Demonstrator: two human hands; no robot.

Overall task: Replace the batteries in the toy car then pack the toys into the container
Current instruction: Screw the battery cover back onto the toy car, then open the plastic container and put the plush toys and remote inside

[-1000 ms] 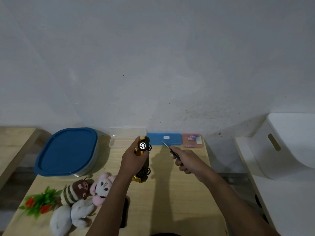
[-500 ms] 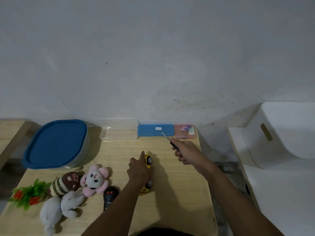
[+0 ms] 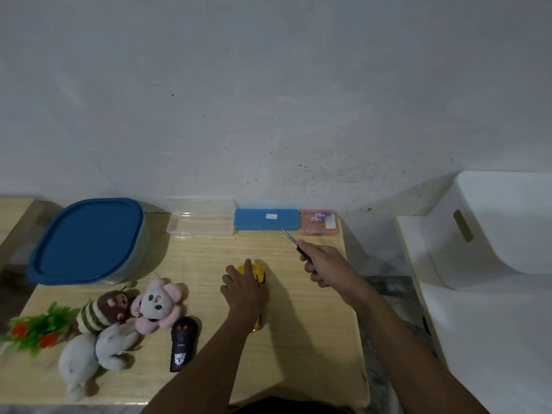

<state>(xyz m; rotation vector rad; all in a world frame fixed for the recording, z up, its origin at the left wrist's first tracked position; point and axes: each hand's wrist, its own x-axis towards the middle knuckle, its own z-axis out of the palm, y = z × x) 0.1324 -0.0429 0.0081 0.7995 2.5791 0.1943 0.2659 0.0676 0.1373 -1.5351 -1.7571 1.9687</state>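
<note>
The yellow toy car [image 3: 256, 271] lies on the wooden table [image 3: 313, 354], mostly hidden under my left hand [image 3: 243, 291], which grips it from above. Only its front end and a bit of its rear show. To the right and slightly farther back, my right hand [image 3: 324, 265] holds a thin screwdriver [image 3: 291, 239] with its tip pointing up and left, above the table. The container with a blue lid [image 3: 86, 240] stands shut at the back left.
A pink plush [image 3: 156, 304], a brown striped plush [image 3: 103, 309], a grey plush [image 3: 89, 357] and a plastic plant [image 3: 38, 327] lie at the front left, a black remote [image 3: 182, 343] beside them. Clear [image 3: 200, 225], blue [image 3: 265, 219] and pink [image 3: 319, 222] boxes line the wall. White furniture [image 3: 493, 264] stands right.
My left hand has lowered the toy car from the air onto the table and now covers it. My right hand has kept the screwdriver at about the same place.
</note>
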